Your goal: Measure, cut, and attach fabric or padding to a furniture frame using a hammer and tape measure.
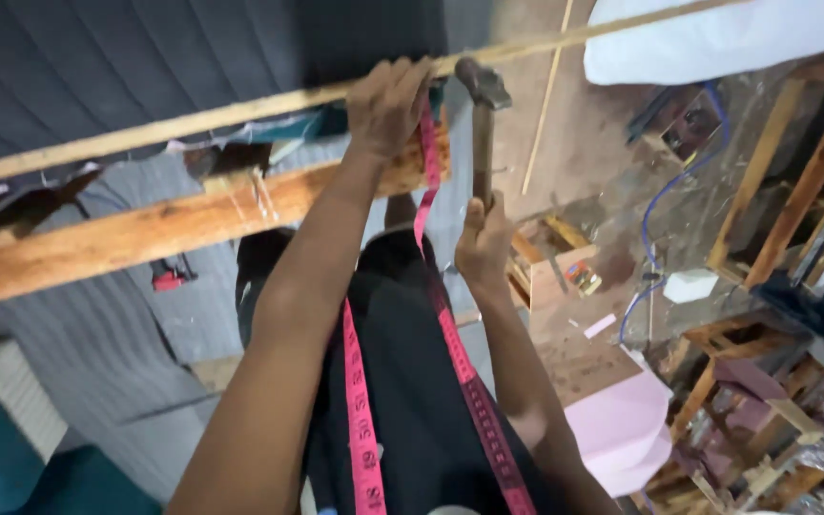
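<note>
The left hand (388, 105) presses closed fingers onto the thin wooden strip (240, 110) at twelve o'clock while the right hand (484, 238) grips the hammer (482, 124), raised beside it, fabric (97, 67) seemingly only partly fastened.

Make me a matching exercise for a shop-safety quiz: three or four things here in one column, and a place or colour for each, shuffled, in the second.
Things:
1. hammer
2. tape measure
3. thin slat
4. foam block

Places or colours:
A. pink, on the floor at lower right
B. under the left hand, at the top of the frame
C. pink with numbers, hanging from the person's neck
D. handle in the right hand, head raised to the slat

Pairs: 1-D, 2-C, 3-B, 4-A
</note>
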